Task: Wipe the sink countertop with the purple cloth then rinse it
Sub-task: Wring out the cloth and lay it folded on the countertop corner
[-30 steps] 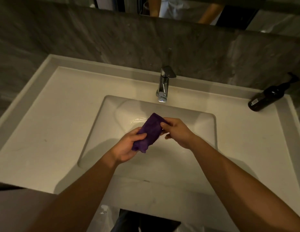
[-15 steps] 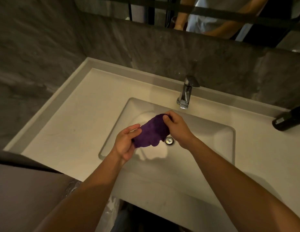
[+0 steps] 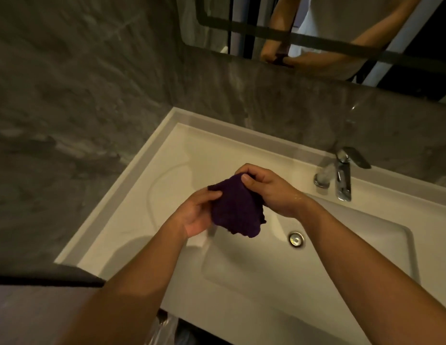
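Both hands hold the purple cloth (image 3: 235, 207) in the air over the left edge of the white basin (image 3: 341, 245). My left hand (image 3: 195, 212) grips its left side with the thumb on top. My right hand (image 3: 269, 189) pinches its upper edge, and the cloth hangs loosely below with a ragged lower hem. The white countertop (image 3: 152, 195) stretches to the left of the basin, with a faint curved wet mark on it. The chrome faucet (image 3: 341, 175) stands at the back right, apart from both hands; no water stream is visible.
A round metal drain (image 3: 296, 239) sits in the basin just right of the cloth. Grey marble wall surrounds the counter at back and left. A mirror (image 3: 316, 28) above reflects a person's arms. A dark ledge (image 3: 42, 277) lies at the counter's front left corner.
The view has swung left, so the faucet now sits at the right and the dark bottle is out of frame. The cloth and both hands have moved left toward the basin's left edge, and the cloth hangs more spread out.
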{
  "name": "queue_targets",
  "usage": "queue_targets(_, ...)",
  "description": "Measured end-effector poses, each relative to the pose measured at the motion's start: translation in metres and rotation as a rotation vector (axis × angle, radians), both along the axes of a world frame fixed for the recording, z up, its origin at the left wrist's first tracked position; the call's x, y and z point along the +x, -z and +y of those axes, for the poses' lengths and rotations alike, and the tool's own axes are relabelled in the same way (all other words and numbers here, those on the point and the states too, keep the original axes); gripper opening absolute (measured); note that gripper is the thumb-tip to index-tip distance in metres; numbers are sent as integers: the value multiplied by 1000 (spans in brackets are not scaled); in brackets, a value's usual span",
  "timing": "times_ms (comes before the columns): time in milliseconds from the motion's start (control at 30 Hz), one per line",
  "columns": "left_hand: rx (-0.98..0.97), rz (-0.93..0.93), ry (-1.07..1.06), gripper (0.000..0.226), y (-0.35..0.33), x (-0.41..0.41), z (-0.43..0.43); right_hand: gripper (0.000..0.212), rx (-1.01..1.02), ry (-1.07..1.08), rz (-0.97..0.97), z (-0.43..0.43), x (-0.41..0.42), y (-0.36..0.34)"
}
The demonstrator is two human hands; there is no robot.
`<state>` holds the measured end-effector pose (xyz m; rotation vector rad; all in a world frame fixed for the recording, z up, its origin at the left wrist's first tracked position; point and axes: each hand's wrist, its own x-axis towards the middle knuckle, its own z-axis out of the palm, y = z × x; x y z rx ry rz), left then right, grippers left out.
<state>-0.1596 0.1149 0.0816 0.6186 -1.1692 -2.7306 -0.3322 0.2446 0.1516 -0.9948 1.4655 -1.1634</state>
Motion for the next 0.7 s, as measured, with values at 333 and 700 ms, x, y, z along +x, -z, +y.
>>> queue_targets(333, -683, -293, -288, 13, -7, -2, -129, 20, 64, 452, 318, -113, 12, 44)
queue_targets(700, -1382, -571, -146, 11, 23, -63, -227, 24, 275, 617, 413, -210, -10, 105)
